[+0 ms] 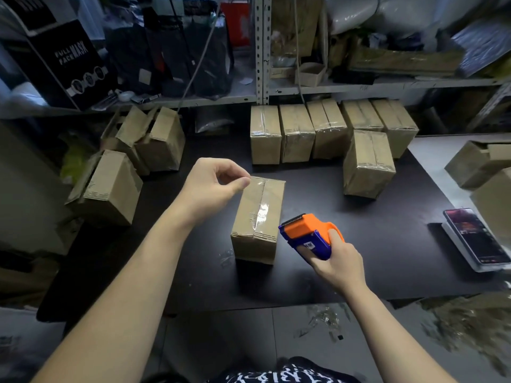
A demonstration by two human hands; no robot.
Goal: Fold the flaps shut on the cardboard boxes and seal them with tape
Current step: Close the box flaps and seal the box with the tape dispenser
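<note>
Nearest, an orange-and-blue tape dispenser (307,233) is held in the closed grip of the right hand (336,261), just beside a cardboard box (257,239) on the counter (373,230). At its far edge, the clear tape (261,211) end appears pinched by the left hand (213,186); it is best pressed flat over that edge.

Phone (475,239) is lit up on a white stand (470,268), off to the right of the right hand's fingers (336,236) and well apart from them. The stand sits on a black table mat (387,230). Way beyond the left hand's fingers (239,185), a metal shelf (193,99) holds a black FULL FACE MASK box (63,64) and dark bags (171,51), with a red bag (235,23) behind. Crumpled clear scraps (323,319) lie nearer than both sets of fingers.
</note>
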